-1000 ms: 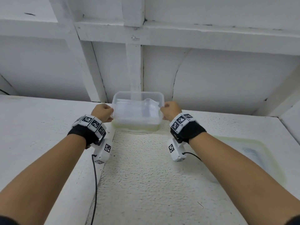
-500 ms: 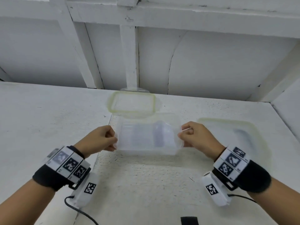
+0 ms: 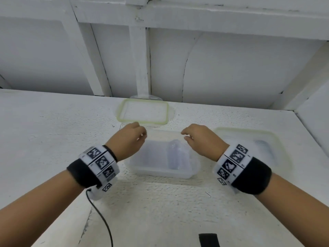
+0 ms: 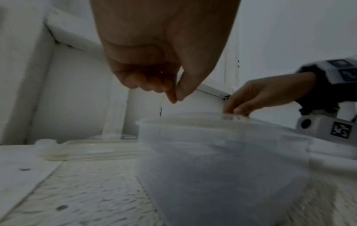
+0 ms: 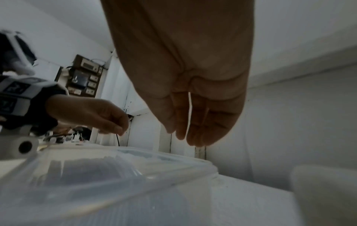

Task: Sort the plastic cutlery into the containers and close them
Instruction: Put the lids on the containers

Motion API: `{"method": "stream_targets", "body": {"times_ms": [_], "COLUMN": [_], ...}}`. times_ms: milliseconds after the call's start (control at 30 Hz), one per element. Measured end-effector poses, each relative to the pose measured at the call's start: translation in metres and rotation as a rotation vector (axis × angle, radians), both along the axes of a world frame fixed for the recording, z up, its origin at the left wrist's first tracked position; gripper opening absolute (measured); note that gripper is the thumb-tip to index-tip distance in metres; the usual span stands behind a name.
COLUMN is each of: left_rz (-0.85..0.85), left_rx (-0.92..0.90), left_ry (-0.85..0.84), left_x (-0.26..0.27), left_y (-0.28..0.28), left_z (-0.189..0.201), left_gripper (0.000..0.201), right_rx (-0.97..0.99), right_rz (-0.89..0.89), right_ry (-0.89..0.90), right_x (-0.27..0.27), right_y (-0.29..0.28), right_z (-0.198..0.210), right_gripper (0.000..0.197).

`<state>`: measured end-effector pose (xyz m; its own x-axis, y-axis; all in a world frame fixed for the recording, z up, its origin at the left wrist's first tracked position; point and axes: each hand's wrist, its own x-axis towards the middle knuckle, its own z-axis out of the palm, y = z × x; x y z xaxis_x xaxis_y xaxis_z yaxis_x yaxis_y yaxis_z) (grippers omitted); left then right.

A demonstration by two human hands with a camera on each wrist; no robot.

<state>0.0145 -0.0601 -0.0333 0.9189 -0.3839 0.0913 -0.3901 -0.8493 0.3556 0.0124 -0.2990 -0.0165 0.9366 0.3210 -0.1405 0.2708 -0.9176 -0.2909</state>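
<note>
one open container (image 3: 161, 168), two lids, two hands above.

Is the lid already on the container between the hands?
No. The container is open, and its lid lies flat on the table behind it.

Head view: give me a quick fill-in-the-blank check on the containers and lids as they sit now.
1. The open clear container sits on the table between the left hand and the ___ hand.
2. The loose lid lying beyond that container has a ___ rim.
3. The second container, on the person's right, has its lid ___.
4. Neither hand is ___ anything.

Missing words: right; yellow-green; on; holding
</note>
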Motion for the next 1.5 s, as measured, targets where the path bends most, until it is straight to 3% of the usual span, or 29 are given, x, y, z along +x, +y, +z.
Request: {"method": "stream_targets", "body": {"times_ms": [100, 233, 467, 900, 1067, 1267, 1367, 1500], "left_rz": [-0.133, -0.138, -0.179, -0.204, -0.193, -0.023, 0.112, 0.307], "left_rx": [0.147, 0.356, 0.213, 0.210, 0.092, 0.026, 0.031, 0.077], "left_ry": [0.138, 0.245, 0.263, 0.258, 0.233, 0.188, 0.216, 0.289], "left_x": [0.014, 0.024, 0.027, 0.026, 0.032, 0.061, 0.086, 0.121], "left_y": [-0.017, -0.024, -0.017, -0.013, -0.007, 0.023, 0.039, 0.055], "left_z": [-0.010, -0.018, -0.014, -0.017, 0.006, 0.044, 0.042, 0.014], "left_gripper": [0.030, 0.034, 0.030, 0.032, 0.030, 0.029, 0.030, 0.033], "right_rx": [-0.211, -0.415, -0.239, -0.234, -0.197, 0.016, 0.141, 0.060], "right_rz": [0.100, 0.137, 0.101, 0.150, 0.138, 0.075, -0.006, -0.060], "right_ry": [0.057, 0.032, 0.095, 0.165, 0.142, 0.152, 0.219, 0.359], "right_x": [0.013, 0.018, 0.021, 0.018, 0.023, 0.058, 0.097, 0.138], "right_y": [0.017, 0.025, 0.022, 0.019, 0.018, 0.016, 0.018, 0.023], "right_z": [-0.016, -0.028, -0.023, -0.019, 0.012, 0.075, 0.069, 0.033], "right_gripper": [0.030, 0.021, 0.022, 0.029, 0.024, 0.029, 0.032, 0.044]}}
